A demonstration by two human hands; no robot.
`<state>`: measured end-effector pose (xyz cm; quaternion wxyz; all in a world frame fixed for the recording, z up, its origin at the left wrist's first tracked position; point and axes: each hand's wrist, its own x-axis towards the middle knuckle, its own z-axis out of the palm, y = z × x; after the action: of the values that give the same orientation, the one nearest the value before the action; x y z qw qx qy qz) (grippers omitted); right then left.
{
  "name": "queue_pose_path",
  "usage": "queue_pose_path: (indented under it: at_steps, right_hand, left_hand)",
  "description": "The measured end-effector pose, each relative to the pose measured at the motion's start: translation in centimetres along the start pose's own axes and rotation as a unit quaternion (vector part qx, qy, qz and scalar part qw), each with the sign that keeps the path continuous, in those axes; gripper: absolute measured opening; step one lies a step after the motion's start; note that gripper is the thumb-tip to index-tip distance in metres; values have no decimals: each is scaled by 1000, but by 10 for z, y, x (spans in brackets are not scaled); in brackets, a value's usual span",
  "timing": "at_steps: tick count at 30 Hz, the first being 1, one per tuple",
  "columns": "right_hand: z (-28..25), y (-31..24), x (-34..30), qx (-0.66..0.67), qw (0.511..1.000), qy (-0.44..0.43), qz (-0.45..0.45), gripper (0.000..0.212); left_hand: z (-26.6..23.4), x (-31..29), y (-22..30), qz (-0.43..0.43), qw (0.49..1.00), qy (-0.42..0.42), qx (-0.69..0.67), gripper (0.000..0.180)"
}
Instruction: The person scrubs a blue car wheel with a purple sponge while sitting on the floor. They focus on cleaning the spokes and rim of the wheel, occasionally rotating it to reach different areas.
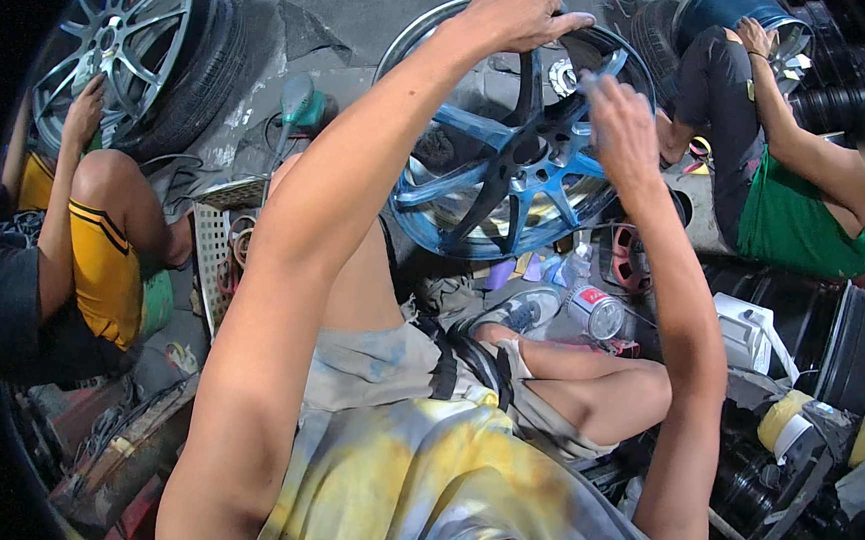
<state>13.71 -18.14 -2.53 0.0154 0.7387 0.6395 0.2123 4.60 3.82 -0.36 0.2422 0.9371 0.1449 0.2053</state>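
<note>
In front of me an alloy wheel rim, with patchy blue and dark spokes, stands tilted with its face toward me. My left hand is closed over its top edge, the thumb pointing right. Over the upper right spokes, my right hand is curled with its fingertips toward a spoke. Motion blurs those fingers, and a small greyish thing at their tips is too smeared to name.
A can stands below the rim near my shoe. Left are a green power sander and a plastic basket. A co-worker handles a rim at right; another works on a spoked wheel at left.
</note>
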Motion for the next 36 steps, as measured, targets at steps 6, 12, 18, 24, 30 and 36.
queue_pose_path:
  at_steps: [6,12,18,24,30,36]
  right_hand:
    - [10,-16,-22,47,998,-21,-42,49]
    - [13,-17,-13,40,998,33,36,49]
    - [13,-38,-50,282,945,42,162,23]
    - [5,-45,-45,447,862,62,232,29]
    - [28,-54,-7,461,851,-67,241,25]
    - [-13,-49,-18,406,895,-129,132,22]
  left_hand:
    - [20,11,-17,35,997,60,35,74]
    - [26,11,-21,42,996,75,31,73]
    - [15,8,-24,12,998,56,-9,64]
    - [9,6,-13,-43,998,52,-7,62]
    - [3,-3,-32,21,999,11,29,69]
    - [-22,-35,-31,75,995,68,17,67]
